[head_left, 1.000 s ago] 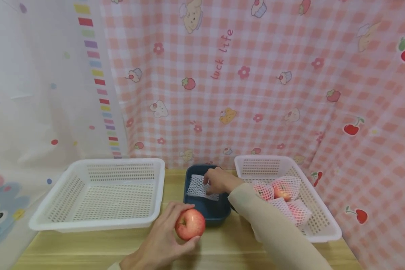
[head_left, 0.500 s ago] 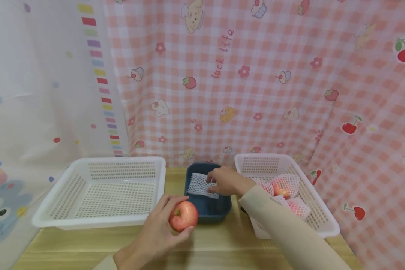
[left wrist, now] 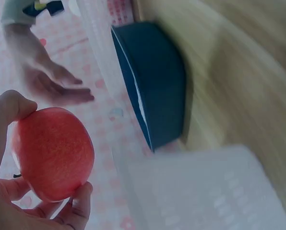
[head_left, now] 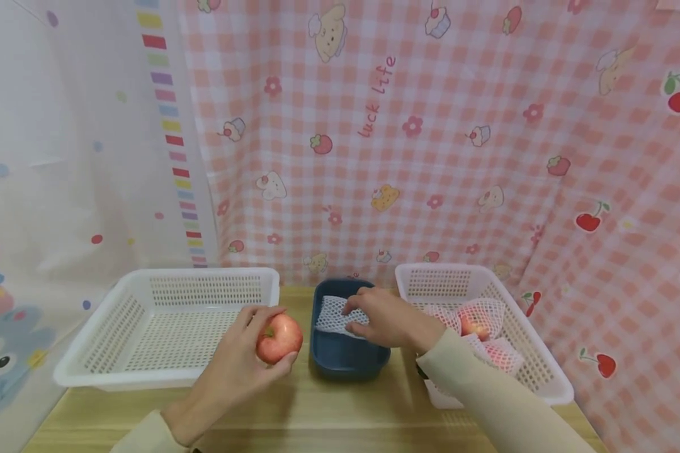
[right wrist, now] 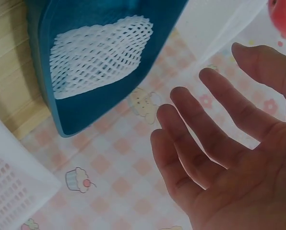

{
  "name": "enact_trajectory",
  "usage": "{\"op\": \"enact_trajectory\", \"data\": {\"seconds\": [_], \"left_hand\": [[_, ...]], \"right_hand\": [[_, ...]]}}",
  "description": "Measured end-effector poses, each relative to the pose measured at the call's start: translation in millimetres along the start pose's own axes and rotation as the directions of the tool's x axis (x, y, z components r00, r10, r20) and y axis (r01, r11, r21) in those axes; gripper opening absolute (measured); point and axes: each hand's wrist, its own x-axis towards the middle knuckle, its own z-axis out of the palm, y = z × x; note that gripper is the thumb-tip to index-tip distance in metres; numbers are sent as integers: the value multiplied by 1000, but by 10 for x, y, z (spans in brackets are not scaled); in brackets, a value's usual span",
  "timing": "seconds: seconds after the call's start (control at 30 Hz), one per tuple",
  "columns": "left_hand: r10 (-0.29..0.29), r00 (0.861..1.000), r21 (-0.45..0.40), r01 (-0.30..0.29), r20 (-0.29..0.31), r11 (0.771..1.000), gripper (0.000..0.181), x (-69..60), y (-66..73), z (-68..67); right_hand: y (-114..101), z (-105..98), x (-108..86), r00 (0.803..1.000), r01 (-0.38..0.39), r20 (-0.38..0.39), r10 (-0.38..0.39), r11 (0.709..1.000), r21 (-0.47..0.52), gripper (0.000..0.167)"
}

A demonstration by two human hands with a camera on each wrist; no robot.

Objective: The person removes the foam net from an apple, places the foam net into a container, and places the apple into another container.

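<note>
A red apple [head_left: 279,339] with no net on it is held by my left hand [head_left: 239,354], above the near right corner of the left white basket [head_left: 153,380]. In the left wrist view thumb and fingers pinch the apple [left wrist: 54,153] from both sides. My right hand [head_left: 388,319] is over the dark blue bin [head_left: 348,368], its fingers spread and slightly bent, holding nothing. A white foam net sleeve [head_left: 333,314] lies flat inside the bin. The right wrist view shows the foam net sleeve [right wrist: 102,56] apart from the right hand [right wrist: 229,143].
On the right stands a white basket [head_left: 544,371] with several apples in foam nets [head_left: 478,318]; the right forearm passes over its near left side. All containers rest on a wooden table [head_left: 317,415]. Checked curtain [head_left: 340,157] hangs behind and to the right.
My left hand has carried the apple leftward, from in front of the blue bin to the left basket's corner. The right hand has shifted slightly right, away from the net sleeve.
</note>
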Motion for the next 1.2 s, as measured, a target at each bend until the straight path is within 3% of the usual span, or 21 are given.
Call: {"op": "enact_trajectory", "data": {"seconds": [0.23, 0.63, 0.83, 1.2], "left_hand": [[-19, 1000, 75, 18, 24, 997, 69, 194, -211, -219], [-161, 978, 134, 144, 131, 981, 68, 529, -497, -437], [-221, 957, 176, 189, 188, 966, 69, 647, -670, -454], [-242, 939, 214, 192, 244, 958, 67, 852, -870, -362]], "right_hand": [[-68, -38, -105, 996, 53, -65, -54, 999, -11, 27], [-15, -80, -311, 990, 73, -122, -72, 997, 11, 29], [84, -110, -445, 981, 100, -166, -99, 995, -5, 28], [255, -168, -711, 973, 67, -220, -70, 998, -20, 27]]}}
